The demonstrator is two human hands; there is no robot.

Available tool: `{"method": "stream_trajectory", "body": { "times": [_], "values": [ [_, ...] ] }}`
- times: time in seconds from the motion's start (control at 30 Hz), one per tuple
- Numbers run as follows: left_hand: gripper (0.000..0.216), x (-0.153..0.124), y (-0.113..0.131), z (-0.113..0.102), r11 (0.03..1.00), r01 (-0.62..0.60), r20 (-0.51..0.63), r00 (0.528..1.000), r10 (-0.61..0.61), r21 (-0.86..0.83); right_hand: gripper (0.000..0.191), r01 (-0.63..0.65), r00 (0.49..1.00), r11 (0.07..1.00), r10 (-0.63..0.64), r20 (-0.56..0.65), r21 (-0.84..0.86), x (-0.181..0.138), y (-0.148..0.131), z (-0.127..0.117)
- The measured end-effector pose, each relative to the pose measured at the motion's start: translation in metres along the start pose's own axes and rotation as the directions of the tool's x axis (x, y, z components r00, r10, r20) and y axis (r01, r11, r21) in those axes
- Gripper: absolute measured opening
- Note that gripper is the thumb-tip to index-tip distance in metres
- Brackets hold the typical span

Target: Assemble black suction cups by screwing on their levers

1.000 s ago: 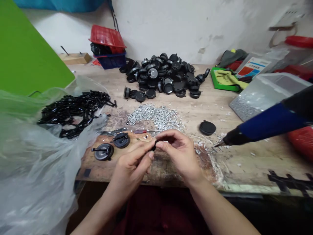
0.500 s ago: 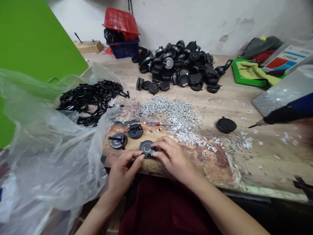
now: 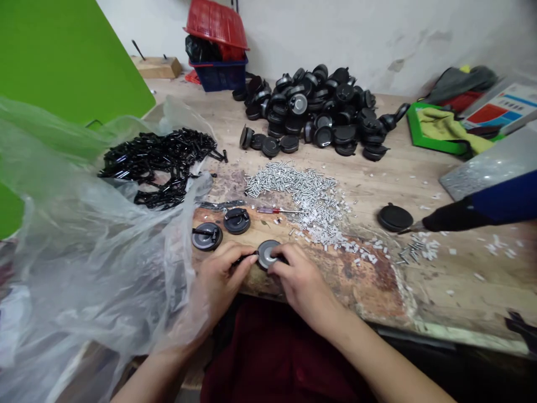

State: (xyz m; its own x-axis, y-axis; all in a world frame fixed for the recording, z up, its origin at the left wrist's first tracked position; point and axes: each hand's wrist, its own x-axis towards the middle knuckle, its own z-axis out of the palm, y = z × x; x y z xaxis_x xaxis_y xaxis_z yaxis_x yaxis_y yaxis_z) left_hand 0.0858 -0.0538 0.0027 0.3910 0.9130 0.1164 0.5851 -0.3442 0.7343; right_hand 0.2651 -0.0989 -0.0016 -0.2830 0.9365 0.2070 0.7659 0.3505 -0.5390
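Note:
Both my hands meet at a small round black disc (image 3: 267,253) lying on the wooden bench near its front edge. My left hand (image 3: 222,277) pinches a thin black lever part (image 3: 242,259) against the disc's left side. My right hand (image 3: 296,277) has its fingers curled round the disc's right side, holding it down. Two similar discs with levers fitted, one at the left (image 3: 206,235) and one just behind (image 3: 237,220), lie to the left of my hands.
A clear plastic bag (image 3: 84,246) with black lever parts (image 3: 161,162) spreads at the left. A heap of black discs (image 3: 319,112) is at the back, a pile of silver screws (image 3: 297,187) in the middle. A lone disc (image 3: 394,217) and a blue-black power screwdriver (image 3: 478,207) are at the right.
My hands came down from holding a small part in the air to the bench, where a disc now lies between them. The view shifted left and down.

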Motion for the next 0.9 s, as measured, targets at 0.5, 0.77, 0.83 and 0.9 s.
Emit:
{"method": "stream_trajectory", "body": {
  "times": [0.5,0.77,0.83,0.9],
  "values": [
    [0.025,0.020,0.020,0.021,0.927,-0.340,0.286,0.915,0.286,0.158,0.023,-0.052,0.962,0.945,0.135,-0.237,0.323,-0.015,0.030,0.007],
    [0.020,0.018,0.019,0.024,0.889,-0.396,0.362,0.883,0.300,0.228,0.019,-0.062,0.948,0.913,0.180,-0.263,0.403,-0.012,0.038,0.011],
    [0.021,0.016,0.022,0.026,0.860,-0.427,0.398,0.867,0.301,0.279,0.019,-0.065,0.947,0.906,0.188,-0.260,0.419,-0.011,0.039,0.012],
    [0.024,0.014,0.024,0.027,0.830,-0.453,0.419,0.856,0.304,0.324,0.019,-0.062,0.947,0.900,0.190,-0.260,0.432,-0.011,0.039,0.012]
  ]
}}
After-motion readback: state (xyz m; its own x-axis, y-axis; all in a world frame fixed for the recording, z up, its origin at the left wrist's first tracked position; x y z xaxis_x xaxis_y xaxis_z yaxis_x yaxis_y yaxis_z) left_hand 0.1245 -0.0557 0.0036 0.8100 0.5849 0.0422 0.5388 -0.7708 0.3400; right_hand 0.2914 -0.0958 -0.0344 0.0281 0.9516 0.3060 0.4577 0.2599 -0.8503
